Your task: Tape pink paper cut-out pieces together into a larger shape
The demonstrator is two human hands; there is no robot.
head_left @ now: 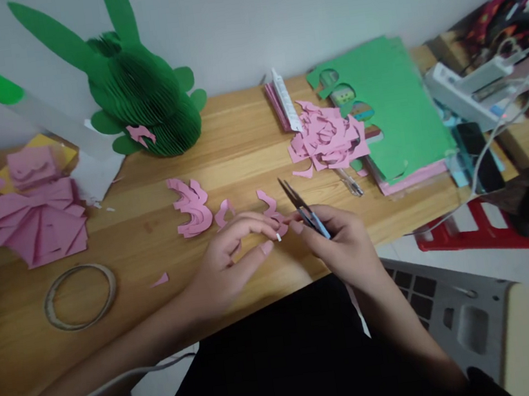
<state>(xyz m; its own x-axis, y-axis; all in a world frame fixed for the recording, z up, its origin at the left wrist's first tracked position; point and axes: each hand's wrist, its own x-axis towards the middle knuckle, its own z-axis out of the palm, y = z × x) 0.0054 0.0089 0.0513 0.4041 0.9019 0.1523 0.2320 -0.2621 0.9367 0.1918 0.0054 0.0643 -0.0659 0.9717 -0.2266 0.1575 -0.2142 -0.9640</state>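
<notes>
My right hand [343, 239] is closed round small scissors [301, 206] with a blue handle, their blades pointing up and left. My left hand [235, 254] has its fingers curled, the tips pinching a small pink paper piece [278, 222] right beside the scissors. Both hands hover over the front edge of the wooden table [153, 238]. Just behind them lie several curved pink paper cut-outs [192, 207] and one more curved pink piece [223, 213].
A green honeycomb paper figure [139, 97] stands at the back. Pink scraps [327, 138] lie by a green paper stack [388, 104] on the right. Folded pink fans [38, 221] and a tape ring [80, 295] sit left. A phone [477, 150] and cables lie far right.
</notes>
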